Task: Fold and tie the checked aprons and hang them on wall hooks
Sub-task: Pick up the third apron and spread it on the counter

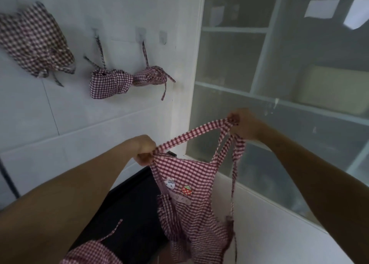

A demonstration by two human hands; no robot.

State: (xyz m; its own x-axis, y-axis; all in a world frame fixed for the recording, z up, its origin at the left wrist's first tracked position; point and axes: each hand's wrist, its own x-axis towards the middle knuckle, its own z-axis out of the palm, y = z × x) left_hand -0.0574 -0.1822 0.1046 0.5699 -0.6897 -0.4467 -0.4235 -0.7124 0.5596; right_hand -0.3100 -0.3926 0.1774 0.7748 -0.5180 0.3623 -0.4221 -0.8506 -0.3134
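A red-and-white checked apron [189, 199] with a small cat patch and a strawberry patch hangs unfolded in front of me. My left hand [144, 149] pinches its top left corner where the neck strap begins. My right hand [240, 121] grips the neck strap and loose ties higher up, to the right. On the white tiled wall, two folded, tied aprons hang by their straps from hooks: one bundle [108, 82] and one bundle [151, 76] beside it. A larger checked bundle [36, 41] hangs at far left. One wall hook [163, 37] to the right holds nothing.
A frosted glass partition with a white frame [259, 95] fills the right side. A black surface [131, 213] lies below the apron, next to a white ledge [259, 223]. Another checked cloth [89, 253] lies at the bottom left.
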